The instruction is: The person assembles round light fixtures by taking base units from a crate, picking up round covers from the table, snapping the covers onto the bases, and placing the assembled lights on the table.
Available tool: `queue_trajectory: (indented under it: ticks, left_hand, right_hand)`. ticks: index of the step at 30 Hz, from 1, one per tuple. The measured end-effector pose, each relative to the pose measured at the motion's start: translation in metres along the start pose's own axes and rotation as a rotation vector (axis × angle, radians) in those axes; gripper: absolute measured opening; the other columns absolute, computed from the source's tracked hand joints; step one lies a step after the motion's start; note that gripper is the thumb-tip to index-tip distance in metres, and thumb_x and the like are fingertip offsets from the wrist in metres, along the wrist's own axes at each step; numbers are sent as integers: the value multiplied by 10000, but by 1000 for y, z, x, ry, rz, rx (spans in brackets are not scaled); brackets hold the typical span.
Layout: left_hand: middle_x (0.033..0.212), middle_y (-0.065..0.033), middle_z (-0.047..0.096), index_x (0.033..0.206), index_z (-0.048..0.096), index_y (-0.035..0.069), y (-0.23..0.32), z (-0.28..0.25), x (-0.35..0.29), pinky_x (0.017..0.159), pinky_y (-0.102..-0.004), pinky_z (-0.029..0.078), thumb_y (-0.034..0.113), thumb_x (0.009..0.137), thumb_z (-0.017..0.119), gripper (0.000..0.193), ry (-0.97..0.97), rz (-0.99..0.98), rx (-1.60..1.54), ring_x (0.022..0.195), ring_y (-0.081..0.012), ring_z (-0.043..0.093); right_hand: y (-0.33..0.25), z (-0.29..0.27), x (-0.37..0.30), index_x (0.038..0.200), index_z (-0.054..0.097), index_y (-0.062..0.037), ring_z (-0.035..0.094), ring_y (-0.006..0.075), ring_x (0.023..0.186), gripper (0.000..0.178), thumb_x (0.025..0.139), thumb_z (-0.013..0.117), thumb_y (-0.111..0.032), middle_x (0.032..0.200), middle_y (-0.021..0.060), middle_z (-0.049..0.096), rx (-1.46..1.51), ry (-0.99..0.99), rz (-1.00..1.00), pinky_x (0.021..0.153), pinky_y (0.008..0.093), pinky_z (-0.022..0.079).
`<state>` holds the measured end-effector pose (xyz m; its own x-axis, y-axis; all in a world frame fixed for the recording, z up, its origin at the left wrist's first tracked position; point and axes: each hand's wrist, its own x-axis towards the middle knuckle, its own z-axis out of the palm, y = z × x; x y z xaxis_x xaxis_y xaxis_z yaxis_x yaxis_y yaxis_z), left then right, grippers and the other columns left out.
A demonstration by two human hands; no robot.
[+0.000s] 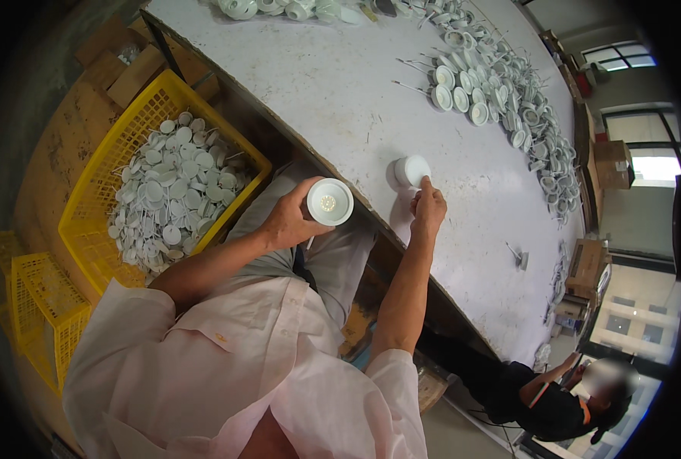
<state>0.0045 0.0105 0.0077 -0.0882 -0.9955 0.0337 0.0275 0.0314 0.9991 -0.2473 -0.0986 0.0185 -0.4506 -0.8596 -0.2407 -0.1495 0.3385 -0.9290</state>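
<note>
My left hand (pixel 291 215) is closed round a white downlight housing (pixel 341 192), a round cup held above my lap at the table edge. Its open face is turned up, showing a small cluster of yellowish LEDs (pixel 327 203) inside. A short white wire end hangs below that hand. Over the table, my right hand (pixel 430 205) has its fingertips pinched at the near rim of a white round disc (pixel 414 169). This disc seems to lie on top of a short stack of similar ones; their lower part is in shadow.
White table (pixel 317 84) carries a long heap of wired downlights (pixel 501 99) along its far side; one lone piece (pixel 521 258) lies nearer. A yellow basket (pixel 88 206) of white discs stands at my left. Another person (pixel 554 402) works at the right end.
</note>
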Motion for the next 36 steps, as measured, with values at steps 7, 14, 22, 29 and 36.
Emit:
queue_trajectory:
  ticks: [7, 14, 22, 29, 36]
  left_hand:
    - [1109, -97, 583, 1272, 406, 9, -3, 0, -1, 855, -283, 480, 87, 667, 764, 708, -13, -5, -15, 1011, -152, 571]
    - [1092, -91, 589, 1273, 402, 7, -3, 5, 0, 831, -283, 497, 90, 675, 758, 700, -55, -56, -22, 982, -143, 581]
    - [1089, -92, 582, 1285, 372, -3, 22, 10, 5, 776, -278, 517, 37, 686, 744, 706, -144, -153, -32, 955, -142, 585]
    - [1100, -89, 578, 1283, 375, -1, 20, 9, 3, 799, -281, 511, 8, 682, 745, 705, -157, -188, 27, 992, -144, 567]
    - [972, -77, 602, 1273, 373, -1, 10, 11, 1, 557, -236, 515, 1, 701, 716, 667, -120, -131, -8, 696, -97, 608]
  right_hand:
    - [6, -10, -16, 808, 515, -32, 510, 100, 547, 243, 891, 576, -253, 683, 43, 521, 372, -16, 77, 449, 192, 391]
    - [-11, -15, -64, 916, 513, -46, 618, 121, 649, 124, 913, 547, -165, 782, 82, 616, 568, -52, 46, 479, 195, 442]
    - [-2, -17, -99, 834, 474, -82, 634, 155, 752, 77, 862, 546, -75, 835, 58, 604, 713, -156, 150, 487, 206, 408]
    - [13, -13, -109, 976, 517, -66, 600, 131, 727, 139, 845, 545, -30, 858, 47, 609, 795, -154, 185, 508, 208, 412]
    - [31, -13, -116, 966, 574, -68, 580, 92, 672, 125, 851, 617, -91, 825, 18, 627, 802, -195, 259, 472, 191, 402]
